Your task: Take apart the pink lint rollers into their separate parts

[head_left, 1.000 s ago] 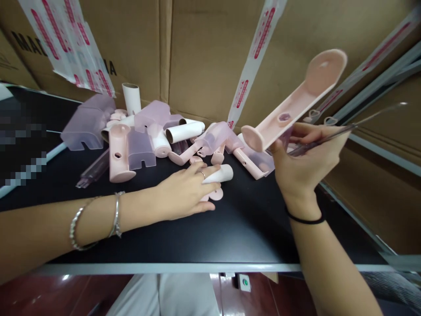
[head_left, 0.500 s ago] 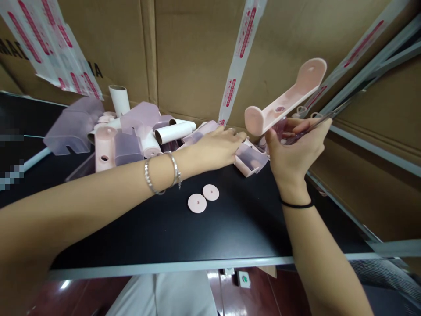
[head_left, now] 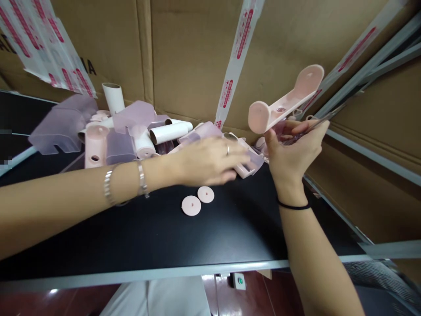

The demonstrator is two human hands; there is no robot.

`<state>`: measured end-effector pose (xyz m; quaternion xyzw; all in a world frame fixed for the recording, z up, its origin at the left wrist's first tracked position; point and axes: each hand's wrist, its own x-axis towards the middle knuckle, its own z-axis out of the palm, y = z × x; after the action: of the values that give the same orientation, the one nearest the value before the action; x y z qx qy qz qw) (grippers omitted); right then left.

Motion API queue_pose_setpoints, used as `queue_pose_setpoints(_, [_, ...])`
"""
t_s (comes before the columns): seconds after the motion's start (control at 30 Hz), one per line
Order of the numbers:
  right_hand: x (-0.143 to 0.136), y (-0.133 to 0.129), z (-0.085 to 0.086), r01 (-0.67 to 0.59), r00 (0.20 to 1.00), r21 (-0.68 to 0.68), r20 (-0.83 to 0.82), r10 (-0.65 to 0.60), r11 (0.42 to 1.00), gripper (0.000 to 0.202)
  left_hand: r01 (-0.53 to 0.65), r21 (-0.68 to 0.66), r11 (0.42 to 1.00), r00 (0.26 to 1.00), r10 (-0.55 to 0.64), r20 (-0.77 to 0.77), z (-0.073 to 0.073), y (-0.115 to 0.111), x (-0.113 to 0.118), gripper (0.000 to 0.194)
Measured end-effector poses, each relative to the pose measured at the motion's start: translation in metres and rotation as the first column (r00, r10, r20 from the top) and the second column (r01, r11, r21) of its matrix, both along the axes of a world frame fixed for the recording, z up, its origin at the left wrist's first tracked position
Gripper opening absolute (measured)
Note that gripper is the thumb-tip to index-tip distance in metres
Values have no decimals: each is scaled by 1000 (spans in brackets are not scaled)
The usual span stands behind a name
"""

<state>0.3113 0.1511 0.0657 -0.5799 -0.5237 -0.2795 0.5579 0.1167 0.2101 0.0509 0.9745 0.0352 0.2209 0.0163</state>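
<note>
My right hand [head_left: 292, 147] is raised at the right, its fingers wrapped round a pink U-shaped bracket [head_left: 289, 103] and some clear pieces beneath it. Slightly blurred, my left hand [head_left: 213, 162] reaches across the shelf with its fingers apart and nothing visible in it. Its fingertips are in front of a pink and translucent part [head_left: 245, 170]. Below it, two pink discs [head_left: 191, 205] lie flat on the black shelf [head_left: 230, 232].
Along the back, purple translucent covers [head_left: 64, 127], another pink bracket [head_left: 95, 147] and white tubes [head_left: 113, 98] are heaped against cardboard [head_left: 187, 52]. Metal rails [head_left: 375, 162] run down the right side.
My left hand has drawn back from the heap toward the shelf's front, and its fingers have straightened. My right hand still holds the bracket, now slightly lower and less tilted.
</note>
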Motion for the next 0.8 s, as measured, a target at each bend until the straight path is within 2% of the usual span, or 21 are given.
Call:
queue_pose_setpoints(0.03, [0,0,0,4,1000,-8,-3,-5,1000,47,146,-68,987,981,-153,-116,-5,-8,-12,42])
queue_pose_setpoints(0.07, [-1,0,0,6,1000,-18,-5,-6,1000,47,222,-155,963,941,-253,-226,-12,-15,-21,43])
queue_pose_setpoints(0.1, [-2,0,0,4,1000,-30,-3,-4,1000,46,243,-217,946,916,-297,-269,-19,-20,-28,45])
queue_pose_setpoints(0.2, [-4,-1,-1,-16,1000,-54,13,17,998,41,250,-283,926,924,-316,-216,-40,-23,-29,49])
queue_pose_setpoints(0.3, [-6,-1,-4,-30,1000,-46,9,30,998,39,276,-216,936,943,-307,-126,-52,-7,-2,44])
queue_pose_setpoints(0.4, [-7,1,-7,-53,999,-38,-2,53,998,41,285,-230,931,953,-300,-35,-54,12,31,40])
queue_pose_setpoints(0.47, [-5,4,-10,-60,998,-36,16,60,998,43,260,-245,934,964,-264,18,-51,19,44,44])
queue_pose_setpoints(0.53, [-3,7,-12,-47,998,-17,46,48,999,44,244,-244,938,969,-243,36,-46,20,45,44])
queue_pose_setpoints(0.6, [-2,7,-13,-51,996,14,69,50,999,45,223,-284,933,975,-213,65,-38,16,32,37])
queue_pose_setpoints(0.63, [-4,6,-14,-69,995,31,81,66,997,44,201,-346,916,979,-178,96,-33,12,22,35])
queue_pose_setpoints(0.67, [-8,4,-14,-93,992,48,93,88,995,43,181,-449,875,980,-123,157,-28,6,10,33])
queue_pose_setpoints(0.7, [-13,1,-14,-117,988,67,108,109,991,42,170,-595,785,976,-52,210,-22,0,-3,33])
queue_pose_setpoints(0.73, [-20,-3,-15,-141,983,81,130,129,987,41,204,-740,641,965,-3,263,-16,-7,-17,36])
queue_pose_setpoints(0.77, [-28,-7,-17,-167,975,88,164,151,982,40,279,-850,447,947,17,320,-11,-14,-30,42])
queue_pose_setpoints(0.8, [-37,-11,-19,-195,961,79,213,174,978,38,305,-919,250,946,33,323,-6,-21,-42,47])
